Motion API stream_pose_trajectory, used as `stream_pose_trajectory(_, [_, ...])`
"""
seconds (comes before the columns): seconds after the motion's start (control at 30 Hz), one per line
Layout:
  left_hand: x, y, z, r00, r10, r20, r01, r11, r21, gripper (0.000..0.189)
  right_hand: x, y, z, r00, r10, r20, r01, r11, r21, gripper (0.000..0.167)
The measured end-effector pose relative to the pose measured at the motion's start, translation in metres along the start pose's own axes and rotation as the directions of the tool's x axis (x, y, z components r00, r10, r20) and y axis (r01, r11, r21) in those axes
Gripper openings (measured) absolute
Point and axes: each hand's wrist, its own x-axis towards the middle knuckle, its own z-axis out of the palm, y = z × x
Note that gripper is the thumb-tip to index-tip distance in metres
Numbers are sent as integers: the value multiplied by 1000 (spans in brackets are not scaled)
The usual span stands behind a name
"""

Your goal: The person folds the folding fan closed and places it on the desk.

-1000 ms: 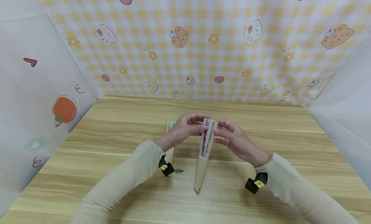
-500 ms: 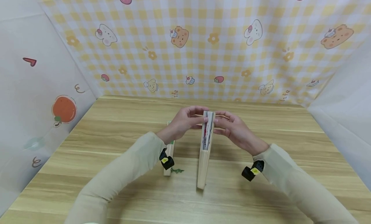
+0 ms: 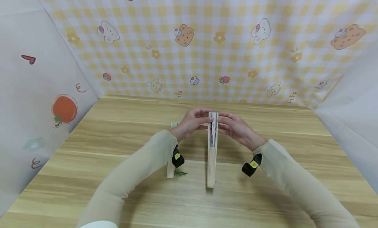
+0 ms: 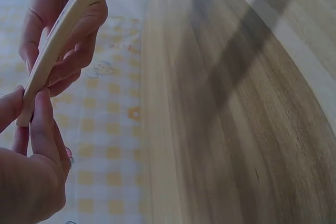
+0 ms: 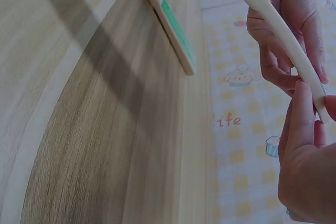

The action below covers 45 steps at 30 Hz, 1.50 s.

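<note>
A folded folding fan [image 3: 211, 165] with pale wooden ribs stands lengthwise between my two hands. White paper with red and dark markings shows at its far end. My left hand [image 3: 190, 123] pinches that end from the left, thumb on the near side. From the other side my right hand [image 3: 237, 128] pinches it too. Both wrist views show the fan [image 4: 59, 38] slanting up from the fingertips, its guard stick [image 5: 289, 40] facing the camera. Beneath the left forearm lies a second folded fan [image 3: 170, 170], partly hidden, with a green leaf visible in the right wrist view.
A small green tassel [image 3: 180, 173] lies beside the second fan's near end. The wood-grain table [image 3: 265, 201] ends at a yellow checked cloth [image 3: 218, 57] behind. White cloth [image 3: 29, 123] hangs at the left side.
The held fan has gone from tilted and slightly spread to straighter and closed evenly. Its lower end has shifted right and away, and both hands have moved slightly farther away with it.
</note>
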Motion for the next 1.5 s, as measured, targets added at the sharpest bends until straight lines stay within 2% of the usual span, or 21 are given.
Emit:
stream_pose_trajectory(0.3, [25,-18,2,998,-42,-51,40,998,-38,41,14,7,-14,998,31,-55,-32,999,-13,43])
stream_pose_trajectory(0.53, [37,-27,5,994,-66,-86,62,997,-55,42,25,11,-24,994,42,-103,-47,997,-53,45])
stream_pose_trajectory(0.87, [41,-39,6,987,-121,-109,115,991,-63,41,36,21,-32,991,4,-133,-28,982,-186,43])
stream_pose_trajectory(1.2, [44,-46,7,984,-137,-111,130,989,-67,43,40,26,-38,992,0,-124,-30,971,-238,44])
stream_pose_trajectory(1.5, [45,-48,7,982,-157,-105,152,987,-50,46,44,30,-41,995,-8,-96,-28,929,-370,46])
